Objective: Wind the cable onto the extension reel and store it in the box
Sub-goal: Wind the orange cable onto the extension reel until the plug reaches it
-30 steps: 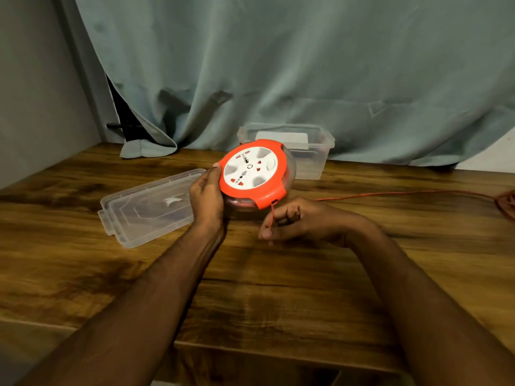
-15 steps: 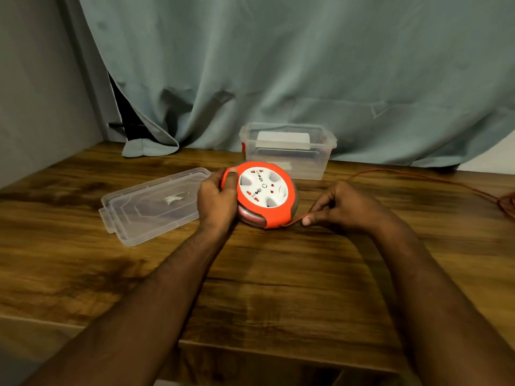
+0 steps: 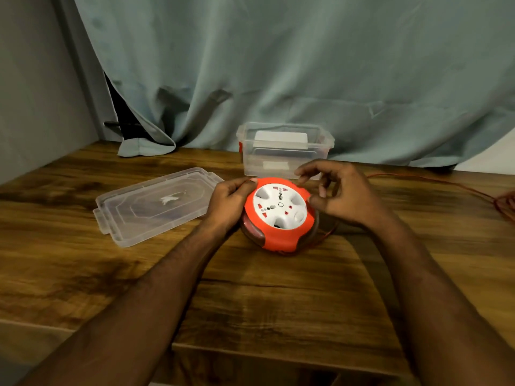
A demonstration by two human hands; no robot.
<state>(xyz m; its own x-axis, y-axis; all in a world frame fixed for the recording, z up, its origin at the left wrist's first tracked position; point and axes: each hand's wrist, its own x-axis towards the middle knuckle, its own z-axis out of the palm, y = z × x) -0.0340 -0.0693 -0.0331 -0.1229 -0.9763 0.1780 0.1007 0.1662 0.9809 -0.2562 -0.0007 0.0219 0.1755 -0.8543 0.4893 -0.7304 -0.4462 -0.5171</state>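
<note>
The orange extension reel (image 3: 280, 215) with a white socket face lies flat on the wooden table (image 3: 250, 296). My left hand (image 3: 227, 203) grips its left rim. My right hand (image 3: 338, 195) hovers over the reel's upper right edge, fingers pinched on the thin orange cable (image 3: 434, 183). The cable trails right across the table to a loose bundle at the frame's edge, and a loop of it curves around the reel's lower right side. The clear plastic box (image 3: 284, 151) stands open just behind the reel.
The box's clear lid (image 3: 156, 204) lies flat to the left of the reel. A grey-green curtain (image 3: 278, 73) hangs behind the table, and a grey wall closes the left side. The table's front edge runs below my forearms.
The reel went from being held tilted up to lying flat on the table. My right hand swept with the cable from the reel's front, round its right side, up to its far edge.
</note>
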